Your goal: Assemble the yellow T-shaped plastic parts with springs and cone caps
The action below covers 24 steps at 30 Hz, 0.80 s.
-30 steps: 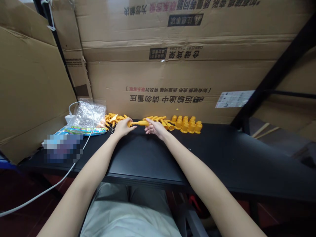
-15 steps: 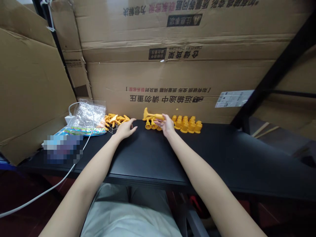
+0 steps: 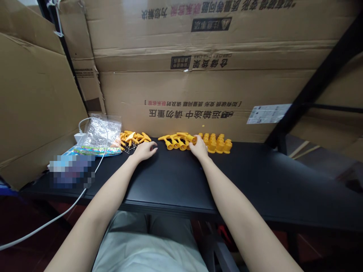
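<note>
My right hand [image 3: 200, 149] grips a yellow plastic piece with a T-shaped handle and a flared end [image 3: 191, 138], low over the table. Beside it, several like pieces [image 3: 176, 143] lie in a row, their flared ends facing me. Just right of that hand stand rows of yellow stepped plastic caps [image 3: 219, 144]. My left hand [image 3: 144, 151] rests on the table, fingers loosely bent and thumb apart, with nothing seen in it. It is next to a pile of yellow T-shaped handles [image 3: 136, 136] and small metal parts [image 3: 130, 147], partly behind the hand.
A black table [image 3: 170, 181] runs along a tall cardboard sheet [image 3: 181, 87]. At the left are a clear plastic bag [image 3: 103, 130], a colourful packet [image 3: 96, 150], a white cable [image 3: 85, 190] and a blurred-out object [image 3: 72, 171]. A black post [image 3: 309, 75] slants at the right.
My right hand has lowered the yellow T-handled piece and moved slightly right, to the end of the row. The left hand's fingers have curled a little more; it stays in place.
</note>
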### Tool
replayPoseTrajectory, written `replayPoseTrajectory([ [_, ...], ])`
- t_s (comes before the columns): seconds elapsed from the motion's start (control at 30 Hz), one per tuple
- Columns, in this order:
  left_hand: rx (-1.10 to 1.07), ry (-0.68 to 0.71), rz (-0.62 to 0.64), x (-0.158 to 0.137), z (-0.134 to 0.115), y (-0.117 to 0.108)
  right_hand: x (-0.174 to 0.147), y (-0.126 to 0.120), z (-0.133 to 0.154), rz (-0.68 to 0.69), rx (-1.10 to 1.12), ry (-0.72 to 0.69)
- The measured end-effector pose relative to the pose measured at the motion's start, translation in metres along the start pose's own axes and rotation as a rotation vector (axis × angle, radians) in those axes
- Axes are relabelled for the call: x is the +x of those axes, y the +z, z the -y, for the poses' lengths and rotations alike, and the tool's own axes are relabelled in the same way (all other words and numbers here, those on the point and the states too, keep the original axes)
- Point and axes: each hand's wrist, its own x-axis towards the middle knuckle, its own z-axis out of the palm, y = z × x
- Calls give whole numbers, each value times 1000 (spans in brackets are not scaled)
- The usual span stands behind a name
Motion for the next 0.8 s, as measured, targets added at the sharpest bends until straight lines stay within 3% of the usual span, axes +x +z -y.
replayPoseTrajectory([
  [0.2, -6, 2, 13, 0, -1, -1, 4, 5, -5, 30, 34, -34],
  [0.4, -6, 5, 31, 0, -2, -1, 8, 11, -9, -77, 64, -131],
  [0.8, 54, 78, 86, 1, -2, 9, 11, 19, -12, -130, 149, -40],
])
